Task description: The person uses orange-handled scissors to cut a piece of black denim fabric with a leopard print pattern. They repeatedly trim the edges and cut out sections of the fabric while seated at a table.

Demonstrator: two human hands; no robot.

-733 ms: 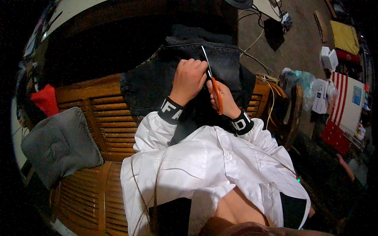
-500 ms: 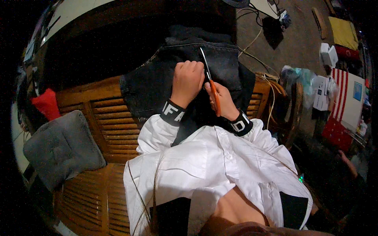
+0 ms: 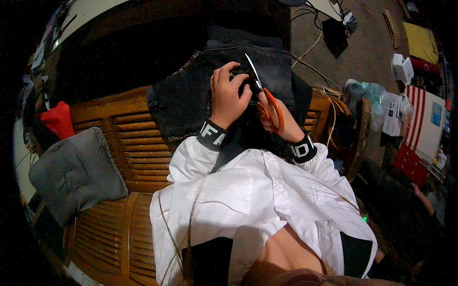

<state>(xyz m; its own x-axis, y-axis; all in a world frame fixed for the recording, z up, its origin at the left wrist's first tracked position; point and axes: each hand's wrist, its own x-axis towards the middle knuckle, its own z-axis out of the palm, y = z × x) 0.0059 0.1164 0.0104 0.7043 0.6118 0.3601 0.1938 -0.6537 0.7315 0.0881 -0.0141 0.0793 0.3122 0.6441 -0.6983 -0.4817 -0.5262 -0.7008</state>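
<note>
Dark denim jeans (image 3: 279,69) lay spread in front of the person in the head view, draped across the far edge of the wooden bench (image 3: 138,138). The right hand (image 3: 288,125) was wrapped round the orange handles of the scissors (image 3: 272,98), whose blades pointed away over the denim, probably because that grip kept the tips clear of the body and in sight. The left hand (image 3: 226,95) was just left of the blades, fingers bent and loosely parted with nothing visible between them; perhaps it stayed close to steady the denim, though fingertip contact was hard to tell. A grey cushion (image 3: 78,171) sat toward the bench's left end and red cloth (image 3: 57,121) near its far left corner, both seemingly kept aside for elbow room.
</note>
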